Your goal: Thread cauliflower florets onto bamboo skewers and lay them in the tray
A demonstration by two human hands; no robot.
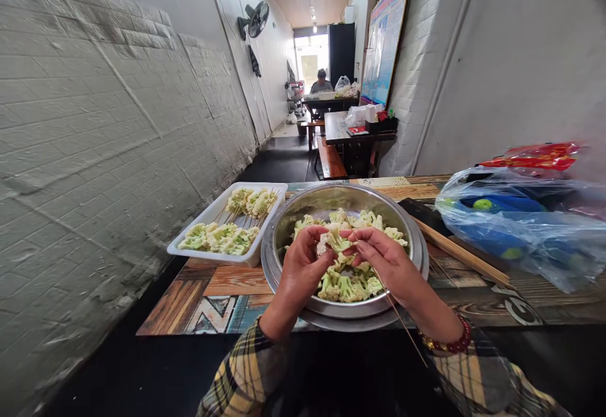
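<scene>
My left hand (303, 264) pinches a pale cauliflower floret (334, 241) over a steel bowl (284, 228) that holds several green-white florets. My right hand (389, 264) is closed on a thin bamboo skewer (402, 321) whose shaft runs down toward my right sleeve, its tip at the floret. Both hands meet above the bowl's middle. Left of the bowl a white rectangular tray (208, 220) holds several skewers loaded with cauliflower.
A bundle of bare skewers (461, 253) lies right of the bowl on the patterned wooden table (227, 294). A blue plastic bag (521, 228) and red packets (540, 156) sit at the right. A white brick wall runs along the left. A person sits at a far table.
</scene>
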